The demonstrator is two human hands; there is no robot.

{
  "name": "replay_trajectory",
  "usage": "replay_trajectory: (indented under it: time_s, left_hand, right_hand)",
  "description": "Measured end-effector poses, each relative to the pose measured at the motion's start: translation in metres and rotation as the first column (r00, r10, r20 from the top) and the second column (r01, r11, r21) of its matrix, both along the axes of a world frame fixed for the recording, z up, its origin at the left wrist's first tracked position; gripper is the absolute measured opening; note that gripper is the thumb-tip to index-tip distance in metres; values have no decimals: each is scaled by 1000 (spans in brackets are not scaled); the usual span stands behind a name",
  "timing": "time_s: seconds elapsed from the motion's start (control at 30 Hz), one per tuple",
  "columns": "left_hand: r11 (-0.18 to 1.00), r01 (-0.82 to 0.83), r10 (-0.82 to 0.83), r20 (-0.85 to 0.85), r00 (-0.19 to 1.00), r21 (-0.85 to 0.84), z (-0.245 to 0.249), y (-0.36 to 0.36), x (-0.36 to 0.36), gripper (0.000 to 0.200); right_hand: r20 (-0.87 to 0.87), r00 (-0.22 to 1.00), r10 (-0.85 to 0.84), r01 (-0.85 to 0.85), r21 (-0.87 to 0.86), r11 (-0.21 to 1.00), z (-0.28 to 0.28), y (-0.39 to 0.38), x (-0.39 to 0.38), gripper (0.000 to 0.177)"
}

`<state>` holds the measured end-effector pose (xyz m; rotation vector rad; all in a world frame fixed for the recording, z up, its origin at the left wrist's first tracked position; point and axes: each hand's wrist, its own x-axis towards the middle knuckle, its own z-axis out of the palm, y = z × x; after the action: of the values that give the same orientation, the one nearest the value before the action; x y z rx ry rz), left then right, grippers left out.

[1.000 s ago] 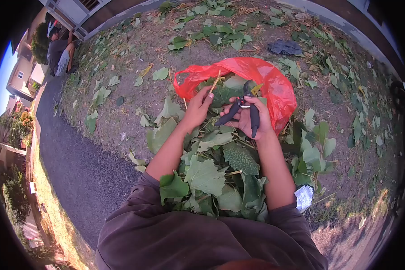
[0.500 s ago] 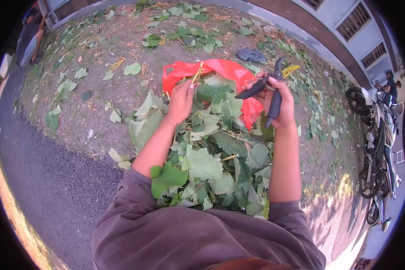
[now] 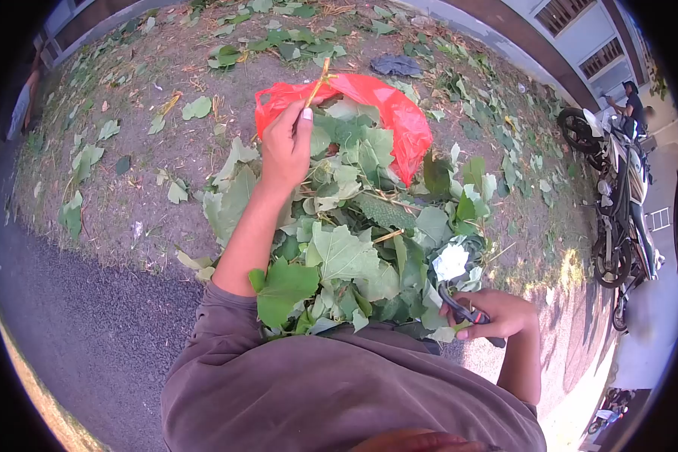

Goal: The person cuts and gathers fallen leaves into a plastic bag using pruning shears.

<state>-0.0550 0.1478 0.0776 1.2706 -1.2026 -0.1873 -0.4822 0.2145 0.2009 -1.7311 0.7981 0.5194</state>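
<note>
Pinched between the thumb and fingers of my left hand point(image 3: 285, 147) is a yellowish-brown twig point(image 3: 320, 81), its cut end pointing up. Just behind it lies a red plastic bag point(image 3: 405, 124), open toward me with leaves in its mouth. A heap of broad green leaves point(image 3: 346, 252) with stems fills the space between my arms. Low at the heap's right side, my right hand point(image 3: 497, 313) is closed around dark-handled pruning shears point(image 3: 468, 310). Their blade points toward the leaves and is partly hidden. A bright white patch point(image 3: 450, 262) sits just above the shears.
Loose leaves and dry stems lie scattered over the bare soil. A crumpled dark cloth point(image 3: 395, 65) rests beyond the bag. At right stand parked motorcycles point(image 3: 618, 196) with a person point(image 3: 631, 102) near them. Another person shows partly at far left. Asphalt point(image 3: 90, 324) borders the soil.
My right hand has moved from beside the bag down toward my body, carrying the pruning shears. My left hand has risen slightly with the twig. The view has shifted a little.
</note>
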Motion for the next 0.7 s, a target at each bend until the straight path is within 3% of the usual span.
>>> replay_trajectory:
  time_s: [0.17, 0.23, 0.27, 0.3, 0.33, 0.37, 0.43, 0.47, 0.5, 0.53, 0.57, 0.63, 0.67, 0.7]
  left_hand:
    - [986, 95, -95, -4, 995, 137, 34, 36, 1, 25]
    - [988, 96, -100, 23, 995, 124, 40, 43, 9, 26]
    - [967, 116, -128, 39, 991, 225, 41, 58, 9, 26]
    - [937, 140, -163, 48, 985, 321, 43, 69, 4, 26]
    - [936, 149, -175, 54, 983, 320, 45, 75, -2, 26]
    - [902, 210, -253, 67, 965, 377, 48, 83, -9, 27]
    - [825, 294, -379, 87, 921, 483, 52, 93, -15, 27]
    - [825, 282, -369, 88, 925, 489, 48, 96, -20, 27]
    - [851, 273, -410, 243, 879, 448, 39, 98, -29, 21]
    - [869, 278, -443, 394, 805, 409, 34, 100, -34, 17]
    - [860, 277, -454, 392, 801, 429, 41, 103, -34, 17]
    - [684, 125, -353, 177, 919, 719, 62, 109, -24, 26]
    - [723, 26, -196, 169, 966, 691, 49, 108, -10, 43]
    - [776, -1, -76, 94, 993, 631, 41, 104, 6, 44]
  right_hand:
    - [-147, 974, -171, 203, 245, 948, -56, 76, -84, 70]
    - [105, 837, -538, 438, 462, 771, -90, 93, -146, 70]
    - [152, 586, -796, 632, 528, 567, -107, 115, -167, 69]
    - [166, 253, -953, 742, 599, 301, -125, 141, -187, 67]
    - [205, -57, -977, 810, 581, 75, -151, 159, -201, 63]
    - [149, -377, -914, 781, 582, -227, -177, 169, -204, 58]
    - [92, -626, -774, 765, 260, -588, -260, 188, -231, 57]
    - [86, -514, -853, 856, -9, -517, -303, 201, -246, 58]
    - [41, -395, -918, 878, -276, -391, -344, 215, -262, 59]
    - [54, -268, -962, 929, -250, -273, -381, 234, -280, 67]
    - [32, -272, -962, 930, -247, -271, -377, 234, -272, 67]
    - [-148, 87, -985, 713, -681, 165, -364, 222, -251, 70]
    - [76, 119, -990, 704, -710, 30, -366, 219, -253, 73]
    - [211, 58, -976, 739, -666, -100, -395, 215, -291, 67]
